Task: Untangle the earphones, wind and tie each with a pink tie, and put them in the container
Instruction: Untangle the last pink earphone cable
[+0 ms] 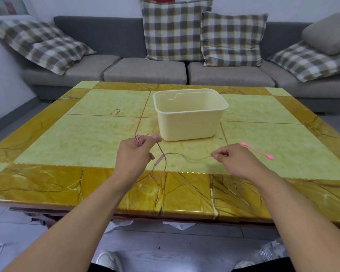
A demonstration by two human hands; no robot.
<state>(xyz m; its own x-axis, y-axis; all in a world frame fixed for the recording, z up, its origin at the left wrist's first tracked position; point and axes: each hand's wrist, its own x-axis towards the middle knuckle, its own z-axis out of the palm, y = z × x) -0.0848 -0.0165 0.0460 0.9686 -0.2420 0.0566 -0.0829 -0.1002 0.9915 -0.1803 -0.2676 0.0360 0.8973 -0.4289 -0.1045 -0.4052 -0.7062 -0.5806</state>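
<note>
My left hand (134, 154) grips a small coil of pink earphone cable (139, 139) wound around its fingers, just left of the cream plastic container (190, 114). From the coil a loose stretch of the cable (165, 163) loops down over the table, with its inline remote hanging below my thumb. My right hand (237, 160) pinches the far end of that cable between thumb and forefinger, pulling it out to the right. A pink tie (257, 151) lies flat on the table just beyond my right hand. The container's inside bottom is hidden by its front wall.
The yellow marble-patterned table (86, 138) fills the middle of the view. A grey sofa (145, 69) with checked cushions stands behind it. Plastic wrapping lies on the floor under the table's near edge, beside my shoes.
</note>
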